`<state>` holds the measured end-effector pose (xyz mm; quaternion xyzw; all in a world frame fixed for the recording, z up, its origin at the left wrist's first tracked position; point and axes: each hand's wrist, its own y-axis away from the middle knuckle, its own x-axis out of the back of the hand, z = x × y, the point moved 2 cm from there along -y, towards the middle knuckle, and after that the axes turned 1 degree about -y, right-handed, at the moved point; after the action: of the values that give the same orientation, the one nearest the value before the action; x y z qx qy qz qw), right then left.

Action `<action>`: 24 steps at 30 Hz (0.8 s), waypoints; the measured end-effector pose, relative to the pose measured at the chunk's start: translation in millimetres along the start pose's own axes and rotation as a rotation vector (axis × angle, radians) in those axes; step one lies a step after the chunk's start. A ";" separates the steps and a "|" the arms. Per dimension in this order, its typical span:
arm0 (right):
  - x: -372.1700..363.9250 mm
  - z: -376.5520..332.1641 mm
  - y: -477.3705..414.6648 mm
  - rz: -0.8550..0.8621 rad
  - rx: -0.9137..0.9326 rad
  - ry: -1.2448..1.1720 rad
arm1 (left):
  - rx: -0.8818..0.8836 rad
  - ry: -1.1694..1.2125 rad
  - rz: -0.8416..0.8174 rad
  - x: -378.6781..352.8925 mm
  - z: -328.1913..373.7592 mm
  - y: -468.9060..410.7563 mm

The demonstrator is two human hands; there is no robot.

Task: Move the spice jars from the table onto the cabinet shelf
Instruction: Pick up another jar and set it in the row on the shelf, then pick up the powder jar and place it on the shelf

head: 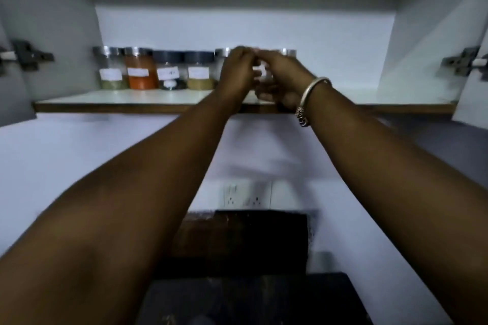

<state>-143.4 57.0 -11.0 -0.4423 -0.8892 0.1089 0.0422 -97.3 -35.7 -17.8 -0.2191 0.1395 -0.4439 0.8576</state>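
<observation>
Both my arms reach up into an open wall cabinet. Several labelled spice jars stand in a row at the back left of the shelf (111, 100): a silver-lidded jar of green spice (110, 69), an orange-filled jar (139, 68), a dark-lidded jar (169, 71) and a second dark-lidded jar with tan powder (200, 71). My left hand (236, 71) and my right hand (281, 79) meet around a clear jar (261, 74) in the shelf's middle. That jar is mostly hidden and blurred. Silver lids (289, 52) peek out behind my hands.
The shelf's right half (383, 96) is bare. Cabinet doors hang open on both sides, with hinges at left (29, 55) and right (459, 60). Below are a white wall with a socket plate (247, 194) and a dark block (245, 240) on a dark surface.
</observation>
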 end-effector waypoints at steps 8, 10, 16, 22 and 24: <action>-48.1 72.3 119.6 0.013 0.308 0.009 | -0.114 0.122 -0.013 51.5 -20.1 139.8; -62.0 125.5 139.9 0.038 0.280 0.029 | -0.065 0.082 0.030 70.9 -52.8 175.0; -102.9 320.2 178.2 0.007 -0.013 0.203 | 0.370 -0.086 0.153 131.8 -206.7 278.6; -129.7 455.1 196.5 -0.505 -0.225 0.914 | 0.745 -0.348 0.051 181.3 -320.9 367.0; -136.9 475.7 202.2 -0.745 -0.271 1.138 | 0.812 -0.381 0.017 189.9 -338.9 383.8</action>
<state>15.1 -8.1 -517.5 -0.0971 -0.8271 -0.2739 0.4810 132.1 -81.6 -511.3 0.0586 -0.2048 -0.4072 0.8881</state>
